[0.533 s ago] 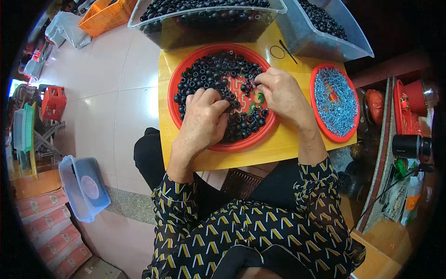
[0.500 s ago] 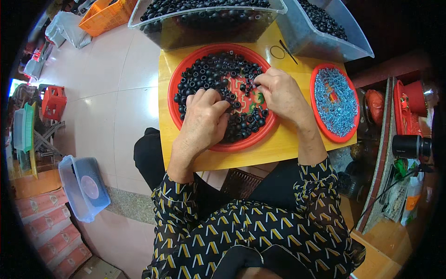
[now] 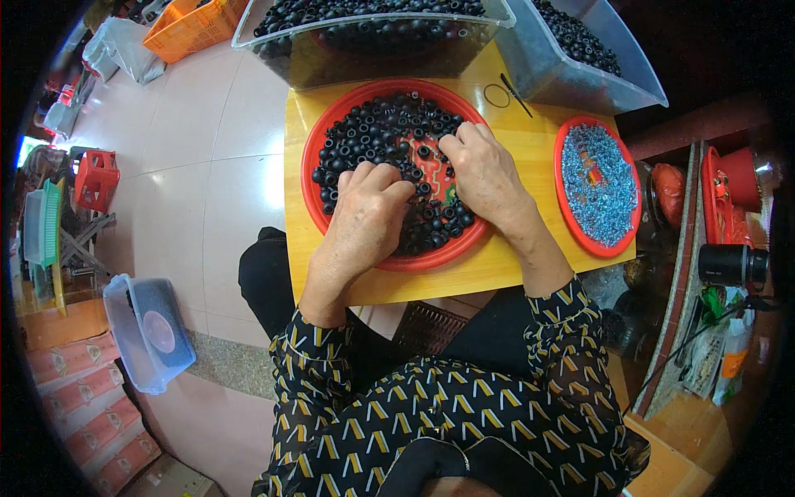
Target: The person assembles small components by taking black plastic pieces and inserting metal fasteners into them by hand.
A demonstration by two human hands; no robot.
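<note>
A round red tray [image 3: 308, 178] holds many small black ring-shaped pieces [image 3: 360, 137], and part of its patterned bottom shows at the centre right. My left hand [image 3: 364, 211] is over the tray's near left part, fingers curled down among the black pieces. Its fingertips are hidden under the knuckles. Over the right side of the tray, my right hand [image 3: 484, 176] has its thumb and fingers pinched together beside the bare patch. Whatever lies between its fingertips is too small to make out. A smaller red tray [image 3: 562, 199] to the right holds many tiny shiny blue pieces [image 3: 598, 215].
Both trays stand on a yellow table [image 3: 538, 137]. Behind them are two clear bins, one at the back [image 3: 364, 65] and one at the right [image 3: 571, 87], filled with black pieces. A black stick [image 3: 515, 95] lies near a thin ring. A bluish plastic tub [image 3: 153, 331] sits on the left floor.
My right hand has moved a little left, toward the middle of the tray. My left hand stays in nearly the same place with its fingers curled.
</note>
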